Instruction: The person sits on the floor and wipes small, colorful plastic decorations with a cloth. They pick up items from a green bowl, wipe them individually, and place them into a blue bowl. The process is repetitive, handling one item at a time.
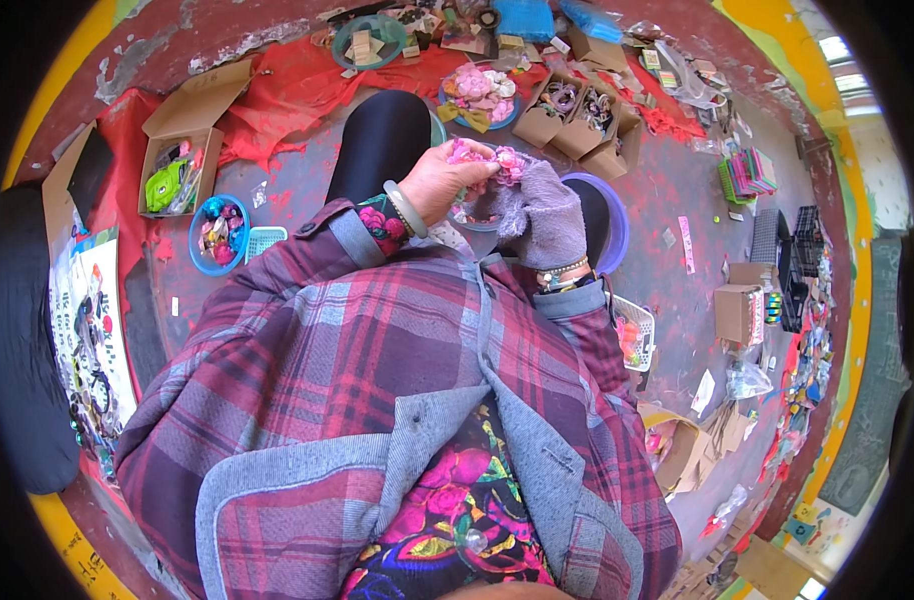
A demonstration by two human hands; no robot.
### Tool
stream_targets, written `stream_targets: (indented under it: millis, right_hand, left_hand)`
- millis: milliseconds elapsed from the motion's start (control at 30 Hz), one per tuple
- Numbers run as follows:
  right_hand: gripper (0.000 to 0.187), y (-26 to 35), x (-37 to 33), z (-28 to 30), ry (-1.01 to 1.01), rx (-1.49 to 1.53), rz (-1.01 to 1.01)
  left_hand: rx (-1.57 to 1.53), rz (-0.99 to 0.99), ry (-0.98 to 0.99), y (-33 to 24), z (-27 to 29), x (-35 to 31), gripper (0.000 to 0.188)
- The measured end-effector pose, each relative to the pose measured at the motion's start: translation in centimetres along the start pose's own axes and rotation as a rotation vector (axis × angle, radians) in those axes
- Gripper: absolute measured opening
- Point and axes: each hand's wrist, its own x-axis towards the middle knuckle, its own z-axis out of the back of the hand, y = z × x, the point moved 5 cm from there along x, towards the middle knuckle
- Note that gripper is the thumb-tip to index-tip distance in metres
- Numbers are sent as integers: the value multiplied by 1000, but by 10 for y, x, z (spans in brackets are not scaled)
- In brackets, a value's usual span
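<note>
A plaid jacket (pixel 327 320) fills the middle and lower frame, above a dark floor (pixel 667 290). A red sheet (pixel 297 85) spreads across the upper left. Open cardboard boxes (pixel 537 130) stand at the upper right of centre, and a purple basin (pixel 619 225) sits just right of the hands, partly hidden by the right one. A bowl of pink pieces (pixel 472 85) lies at top centre.

The right hand (pixel 552 225), in a greyish-lavender glove, is bent in toward the left hand (pixel 429 187), which is bare. The left thumb and fingers are pinched together on a pink ruffled piece (pixel 508 165) at upper centre; the gloved fingertips are hidden, so I cannot tell whether they clamp it.

For good handling, I'd keep the left pinch light and near the piece's base so the ruffles aren't crushed, steady it with the glove without snagging, and turn it so the fingers don't block the view.
</note>
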Motion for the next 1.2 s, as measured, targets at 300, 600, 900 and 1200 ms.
stream_targets:
  millis: [300, 600, 900, 1200]
  right_hand:
    - [50, 32, 5, 17, 47, -592, 315]
    - [31, 18, 4, 0, 237, -730, 594]
    - [26, 2, -1, 12, 23, -914, 535]
    - [18, 15, -9, 27, -16, -878, 403]
  left_hand:
    - [-32, 164, 166, -5, 3, -4, 11]
    - [91, 150, 146, -2, -8, -1, 11]
    - [296, 139, 167, 17, -18, 16, 8]
    - [328, 202, 232, 25, -33, 20, 11]
